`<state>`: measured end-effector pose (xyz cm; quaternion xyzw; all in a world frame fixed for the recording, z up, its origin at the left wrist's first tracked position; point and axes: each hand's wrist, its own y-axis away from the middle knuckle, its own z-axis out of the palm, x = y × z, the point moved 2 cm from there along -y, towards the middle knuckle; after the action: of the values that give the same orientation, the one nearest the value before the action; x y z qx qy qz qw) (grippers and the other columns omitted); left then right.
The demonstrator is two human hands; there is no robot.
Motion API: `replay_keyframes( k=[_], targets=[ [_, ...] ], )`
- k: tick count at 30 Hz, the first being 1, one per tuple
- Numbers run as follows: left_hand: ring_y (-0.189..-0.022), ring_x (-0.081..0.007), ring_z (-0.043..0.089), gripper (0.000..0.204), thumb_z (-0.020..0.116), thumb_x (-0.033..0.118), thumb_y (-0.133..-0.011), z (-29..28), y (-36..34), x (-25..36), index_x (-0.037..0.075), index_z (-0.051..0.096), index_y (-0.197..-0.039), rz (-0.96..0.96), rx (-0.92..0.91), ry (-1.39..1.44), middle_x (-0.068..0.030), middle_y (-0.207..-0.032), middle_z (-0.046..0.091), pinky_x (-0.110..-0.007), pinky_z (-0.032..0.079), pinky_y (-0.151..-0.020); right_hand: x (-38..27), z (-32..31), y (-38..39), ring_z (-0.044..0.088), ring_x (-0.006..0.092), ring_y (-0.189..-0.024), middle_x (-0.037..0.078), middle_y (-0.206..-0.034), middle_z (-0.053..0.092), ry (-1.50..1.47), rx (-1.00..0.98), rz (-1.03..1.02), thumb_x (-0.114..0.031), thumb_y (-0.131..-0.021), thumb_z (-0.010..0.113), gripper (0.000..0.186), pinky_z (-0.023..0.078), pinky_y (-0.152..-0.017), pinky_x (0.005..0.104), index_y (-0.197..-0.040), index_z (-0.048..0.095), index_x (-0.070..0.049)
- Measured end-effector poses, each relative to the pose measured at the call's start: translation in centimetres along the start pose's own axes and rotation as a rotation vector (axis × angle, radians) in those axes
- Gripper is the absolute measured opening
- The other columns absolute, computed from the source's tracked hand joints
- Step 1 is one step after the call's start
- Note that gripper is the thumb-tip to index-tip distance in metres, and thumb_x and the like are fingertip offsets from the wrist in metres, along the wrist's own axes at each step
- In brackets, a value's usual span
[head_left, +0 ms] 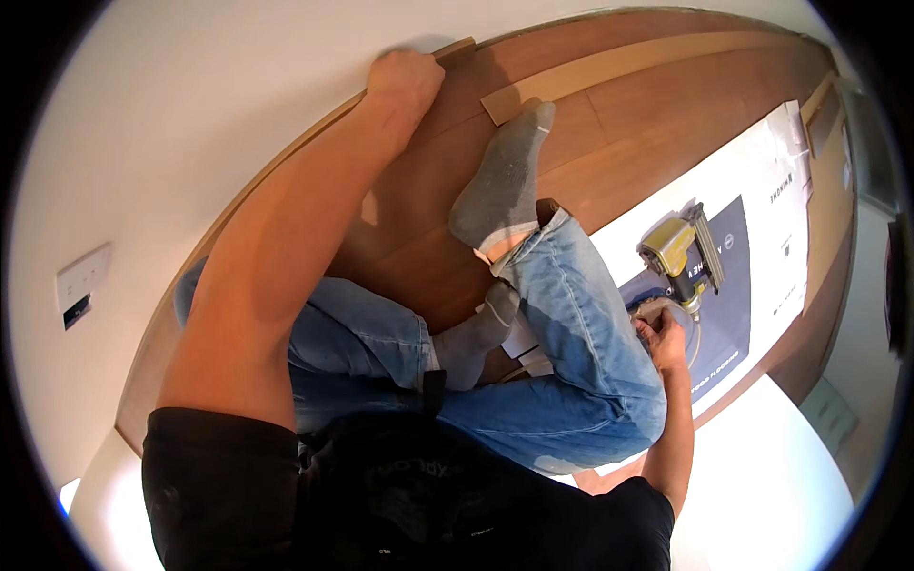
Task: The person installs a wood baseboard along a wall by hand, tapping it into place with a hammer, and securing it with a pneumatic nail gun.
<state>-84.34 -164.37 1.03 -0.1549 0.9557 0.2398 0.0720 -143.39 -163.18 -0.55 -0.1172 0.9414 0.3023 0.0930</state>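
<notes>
A thin wooden baseboard strip (461,50) runs along the foot of the white wall. My left hand (405,81) is closed at the strip's top edge near its far end, with the fingertips mostly hidden. On the right, beside my bent knee, my right hand (661,335) has its fingers drawn together at a small tan and dark blue item whose kind I cannot make out. Just beyond that hand a yellow and black nail gun (671,249) lies on a white and dark blue printed sheet (728,328), a thin hose (698,343) trailing from it.
Brown wood planks (609,124) cover the floor. A long loose tan strip (609,67) lies beyond my socked foot (505,181). A wall socket plate (84,276) is at the left. My legs in jeans (571,314) are folded between my hands.
</notes>
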Motion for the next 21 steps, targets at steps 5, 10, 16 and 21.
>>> replay_keyframes(
  k=[5, 10, 16, 21],
  targets=[
    [-0.108, -0.0271, 0.071, 0.022, 0.063, 0.009, -0.091, 0.2, 0.0, -0.9, 0.013, 0.079, -0.106, -0.044, -0.021, 0.002, -0.0078, -0.114, 0.074, -0.037, 0.06, -0.087, -5.1, -5.6, -1.5, 0.068, 0.0363, -0.08, 0.023, -0.09, 0.071, 0.075, -0.075, 0.12, -0.046, -0.091, 0.072, 0.06, 0.055, -0.079, 0.0395, -0.115, 0.062, 0.008],
    [-0.11, -0.0285, 0.07, 0.023, 0.063, 0.009, -0.092, 0.6, -0.4, 0.0, 0.014, 0.079, -0.108, -0.027, 0.017, 0.07, -0.0084, -0.117, 0.074, -0.038, 0.06, -0.089, -3.0, -2.9, -4.9, 0.061, 0.0347, -0.108, 0.025, -0.127, 0.055, -1.559, 0.013, 0.728, -0.061, -0.093, 0.063, 0.086, 0.054, -0.094, 0.0424, -0.138, 0.043, 0.008],
    [-0.11, -0.0296, 0.07, 0.024, 0.061, 0.012, -0.093, 0.0, 0.1, 0.1, 0.012, 0.078, -0.109, -0.003, 0.015, 0.144, -0.0098, -0.117, 0.074, -0.039, 0.059, -0.09, -1.4, -0.1, -9.7, 0.058, 0.0333, -0.118, 0.019, -0.134, 0.053, -1.704, 0.257, 0.728, -0.054, -0.098, 0.06, 0.066, 0.052, -0.101, 0.0466, -0.136, 0.054, 0.0],
    [-0.109, -0.0295, 0.071, 0.025, 0.061, 0.012, -0.093, 1.7, -1.1, -0.2, 0.011, 0.077, -0.111, -0.05, 0.07, 0.271, -0.0111, -0.115, 0.074, -0.041, 0.059, -0.088, -1.5, 0.4, -12.2, 0.065, 0.0241, -0.105, 0.007, -0.12, 0.067, -1.623, 0.438, 0.674, -0.042, -0.101, 0.061, 0.041, 0.056, -0.085, 0.0386, -0.126, 0.063, -0.01]
  ],
)
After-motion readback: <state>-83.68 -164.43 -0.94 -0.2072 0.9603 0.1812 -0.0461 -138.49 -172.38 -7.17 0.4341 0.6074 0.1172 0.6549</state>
